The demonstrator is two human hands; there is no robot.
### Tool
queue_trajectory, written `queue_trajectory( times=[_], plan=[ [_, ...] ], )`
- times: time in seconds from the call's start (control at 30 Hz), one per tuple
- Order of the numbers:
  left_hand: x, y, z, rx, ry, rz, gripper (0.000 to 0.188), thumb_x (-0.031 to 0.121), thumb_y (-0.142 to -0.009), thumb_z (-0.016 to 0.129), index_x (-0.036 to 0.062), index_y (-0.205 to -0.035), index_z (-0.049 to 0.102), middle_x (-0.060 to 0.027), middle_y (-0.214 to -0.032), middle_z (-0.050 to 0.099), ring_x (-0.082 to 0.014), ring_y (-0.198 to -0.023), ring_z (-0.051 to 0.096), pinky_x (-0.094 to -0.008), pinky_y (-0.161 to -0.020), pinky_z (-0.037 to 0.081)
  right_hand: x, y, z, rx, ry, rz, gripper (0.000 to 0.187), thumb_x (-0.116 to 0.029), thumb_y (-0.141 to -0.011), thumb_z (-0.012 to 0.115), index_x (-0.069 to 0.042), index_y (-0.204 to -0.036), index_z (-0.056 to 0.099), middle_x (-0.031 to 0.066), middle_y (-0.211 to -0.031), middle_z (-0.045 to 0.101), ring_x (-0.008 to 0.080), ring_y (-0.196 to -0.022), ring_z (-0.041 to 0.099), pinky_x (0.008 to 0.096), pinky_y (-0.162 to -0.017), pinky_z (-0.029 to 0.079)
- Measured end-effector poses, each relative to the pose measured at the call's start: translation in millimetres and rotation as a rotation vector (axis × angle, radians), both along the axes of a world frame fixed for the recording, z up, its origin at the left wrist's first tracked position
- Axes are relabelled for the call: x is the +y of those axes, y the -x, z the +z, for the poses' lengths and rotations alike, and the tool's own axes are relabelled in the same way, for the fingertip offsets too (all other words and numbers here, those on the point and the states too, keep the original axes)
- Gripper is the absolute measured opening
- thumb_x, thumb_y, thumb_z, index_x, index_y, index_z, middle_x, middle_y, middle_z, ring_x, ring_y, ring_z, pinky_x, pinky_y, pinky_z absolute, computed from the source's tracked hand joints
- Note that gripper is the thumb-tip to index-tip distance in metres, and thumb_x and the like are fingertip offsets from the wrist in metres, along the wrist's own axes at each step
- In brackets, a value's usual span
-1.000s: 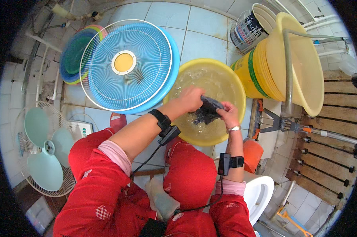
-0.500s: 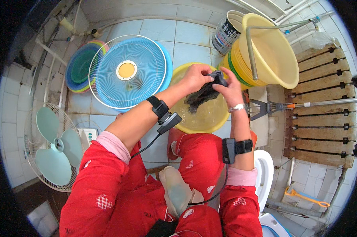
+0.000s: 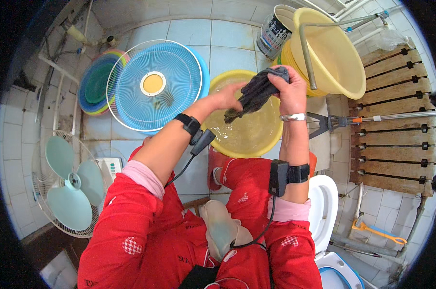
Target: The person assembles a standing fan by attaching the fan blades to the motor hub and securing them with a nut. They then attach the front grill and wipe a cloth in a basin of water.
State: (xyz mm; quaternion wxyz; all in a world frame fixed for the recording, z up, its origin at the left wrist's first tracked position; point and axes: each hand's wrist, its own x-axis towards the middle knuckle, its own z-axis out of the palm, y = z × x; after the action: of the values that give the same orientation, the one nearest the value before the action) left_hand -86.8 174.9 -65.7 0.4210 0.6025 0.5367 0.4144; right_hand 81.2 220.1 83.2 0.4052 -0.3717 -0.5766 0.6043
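Observation:
A wet, dark grey cloth (image 3: 257,94) hangs bunched and slanting over a yellow basin (image 3: 270,139) with clear water in it. Its upper end is gripped in my right hand (image 3: 293,92), the fingers closed around it. Beside the cloth's left edge is my left hand (image 3: 227,98), its thumb and fingers apart; whether the fingertips brush the fabric is hard to see. The lower end of the cloth dangles above the water. Folds hide its exact shape.
A round fan grille (image 3: 126,91) rests on a blue basin (image 3: 204,72), left of the yellow one. Fan blades (image 3: 66,207) stand at lower left. Yellow buckets (image 3: 355,89), a paint bucket (image 3: 268,41) and a mop (image 3: 341,120) are right. A toilet lid (image 3: 331,207) stands near my right elbow.
My left hand has come off the cloth's upper end and moved down and left. My right hand has risen to the right, and the cloth now stretches out longer.

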Motion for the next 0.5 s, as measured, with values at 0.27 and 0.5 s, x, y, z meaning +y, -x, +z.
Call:
queue_trajectory(
  times=[0.27,0.5],
  plan=[
    [15,-39,-54,-0.336,0.179,0.374,0.022,0.017,-0.082,0.072,0.0032,-0.098,0.066,-0.0056,-0.080,0.068,-0.0140,-0.071,0.062,-0.0323,-0.064,0.049,-18,-9,35,0.267,0.105,0.017,0.021,0.000,-0.082,0.065,-0.007,-0.102,0.063,0.0012,-0.087,0.064,0.0098,-0.072,0.062,0.0207,-0.055,0.047],
    [29,-12,-49,-0.732,0.151,0.737,0.019,0.015,-0.092,0.054,-0.0003,-0.099,0.064,-0.0058,-0.088,0.064,-0.0143,-0.076,0.056,-0.0325,-0.067,0.046,-12,-35,-41,0.190,0.360,-0.435,0.016,-0.007,-0.085,0.064,-0.009,-0.100,0.059,0.0039,-0.087,0.063,0.0166,-0.070,0.060,0.0281,-0.052,0.049]
  ],
)
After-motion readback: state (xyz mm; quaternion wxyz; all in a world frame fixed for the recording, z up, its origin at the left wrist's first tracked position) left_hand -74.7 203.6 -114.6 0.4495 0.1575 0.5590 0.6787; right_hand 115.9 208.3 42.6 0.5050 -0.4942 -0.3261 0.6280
